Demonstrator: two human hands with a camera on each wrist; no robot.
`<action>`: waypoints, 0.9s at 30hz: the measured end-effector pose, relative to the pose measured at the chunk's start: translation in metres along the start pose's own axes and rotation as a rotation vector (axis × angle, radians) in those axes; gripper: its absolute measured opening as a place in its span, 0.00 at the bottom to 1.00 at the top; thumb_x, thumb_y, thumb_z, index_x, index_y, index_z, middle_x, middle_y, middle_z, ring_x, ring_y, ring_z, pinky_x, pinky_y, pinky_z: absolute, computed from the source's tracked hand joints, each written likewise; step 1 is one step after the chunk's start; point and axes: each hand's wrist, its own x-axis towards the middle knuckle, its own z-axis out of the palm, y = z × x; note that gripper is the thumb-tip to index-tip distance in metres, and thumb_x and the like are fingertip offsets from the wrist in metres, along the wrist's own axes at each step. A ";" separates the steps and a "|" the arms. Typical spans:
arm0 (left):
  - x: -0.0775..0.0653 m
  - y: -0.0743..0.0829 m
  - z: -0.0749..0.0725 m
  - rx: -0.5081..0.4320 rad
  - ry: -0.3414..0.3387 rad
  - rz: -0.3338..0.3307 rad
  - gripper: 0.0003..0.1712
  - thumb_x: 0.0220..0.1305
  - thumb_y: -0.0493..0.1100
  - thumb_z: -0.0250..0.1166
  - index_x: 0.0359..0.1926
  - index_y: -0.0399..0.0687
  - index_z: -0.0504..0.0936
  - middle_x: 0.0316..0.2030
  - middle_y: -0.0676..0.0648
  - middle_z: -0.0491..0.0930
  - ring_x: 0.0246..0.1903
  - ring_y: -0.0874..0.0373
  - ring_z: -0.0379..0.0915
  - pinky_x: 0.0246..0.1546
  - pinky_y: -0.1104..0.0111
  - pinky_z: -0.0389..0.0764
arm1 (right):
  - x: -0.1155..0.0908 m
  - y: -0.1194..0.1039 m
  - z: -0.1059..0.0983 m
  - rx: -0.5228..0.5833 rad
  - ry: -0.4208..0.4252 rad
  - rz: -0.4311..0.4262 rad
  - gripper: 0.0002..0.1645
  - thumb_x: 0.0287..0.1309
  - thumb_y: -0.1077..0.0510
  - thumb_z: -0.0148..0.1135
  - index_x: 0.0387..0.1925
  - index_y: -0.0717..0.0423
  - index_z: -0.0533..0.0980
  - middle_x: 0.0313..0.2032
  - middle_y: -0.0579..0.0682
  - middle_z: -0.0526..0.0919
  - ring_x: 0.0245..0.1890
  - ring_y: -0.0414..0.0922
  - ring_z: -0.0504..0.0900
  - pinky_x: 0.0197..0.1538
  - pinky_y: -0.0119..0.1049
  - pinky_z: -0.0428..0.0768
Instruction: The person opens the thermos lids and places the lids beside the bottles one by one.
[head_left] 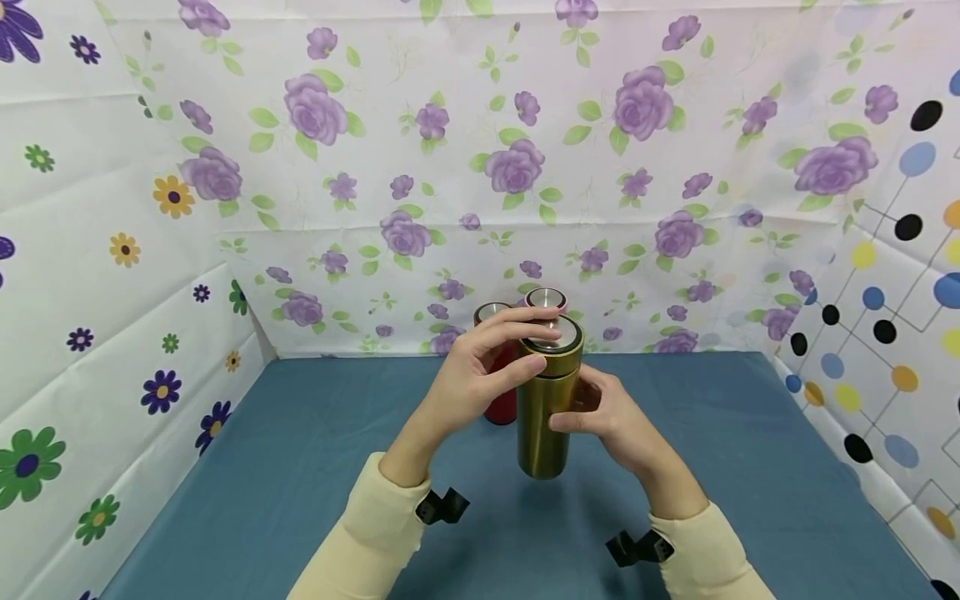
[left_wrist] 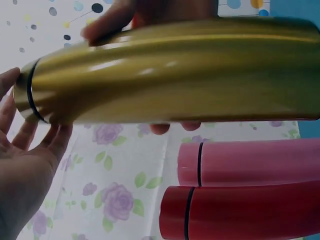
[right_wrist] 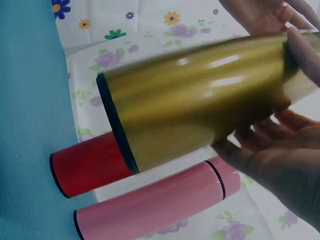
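Purple-flowered cloth (head_left: 435, 125) hangs at 12 o'clock behind my blue tabletop (head_left: 262, 467), with a daisy-printed sheet (head_left: 90, 292) at 9 o'clock and a dotted sheet (head_left: 892, 325) at 3. The blue surface meets the flowered cloth along a straight far edge, and its side edges slant outward toward 8 and 4 o'clock. Wide stretches of blue lie on either side of my forearms, giving my elbows room; the tightest space is toward 11 and 12 o'clock, where a red bottle (head_left: 501, 408) and a pink bottle (right_wrist: 150, 212) stand close behind my work, just beside each other.

Between my hands, near the middle of the table, is the gold bottle (head_left: 546, 425), close to upright. I cannot tell whether its base touches the blue. My left hand (head_left: 480, 358) comes in from 8 o'clock, wrist raised, thumb against the near side of the gold cap and fingers reaching over and round its top, so they hold the cap. My right hand (head_left: 611, 412) comes from 4 o'clock, lower down, thumb across the front of the body and fingers curled behind, gripping it. Both cream sleeves (head_left: 367, 533) end at my wrists, where 2 small black cameras (head_left: 442, 506) sit on the inner sides
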 end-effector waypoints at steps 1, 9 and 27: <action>0.000 0.001 -0.001 -0.021 -0.009 -0.003 0.19 0.77 0.42 0.64 0.60 0.35 0.82 0.70 0.41 0.72 0.73 0.47 0.63 0.68 0.52 0.73 | 0.000 0.000 -0.001 0.015 -0.017 -0.009 0.33 0.63 0.59 0.71 0.68 0.57 0.73 0.57 0.57 0.82 0.55 0.56 0.83 0.57 0.47 0.83; 0.001 0.004 -0.002 -0.080 -0.045 0.011 0.17 0.75 0.40 0.65 0.57 0.31 0.83 0.69 0.39 0.73 0.72 0.43 0.64 0.60 0.57 0.79 | -0.002 0.000 -0.002 0.056 -0.106 -0.064 0.33 0.63 0.56 0.71 0.68 0.57 0.72 0.56 0.57 0.81 0.53 0.55 0.82 0.57 0.48 0.83; -0.001 0.004 -0.002 -0.057 -0.009 0.015 0.19 0.73 0.43 0.67 0.55 0.30 0.83 0.67 0.38 0.74 0.70 0.44 0.66 0.59 0.56 0.81 | -0.001 0.001 0.000 0.025 -0.069 -0.057 0.34 0.63 0.57 0.71 0.69 0.57 0.72 0.56 0.57 0.82 0.53 0.56 0.83 0.57 0.47 0.82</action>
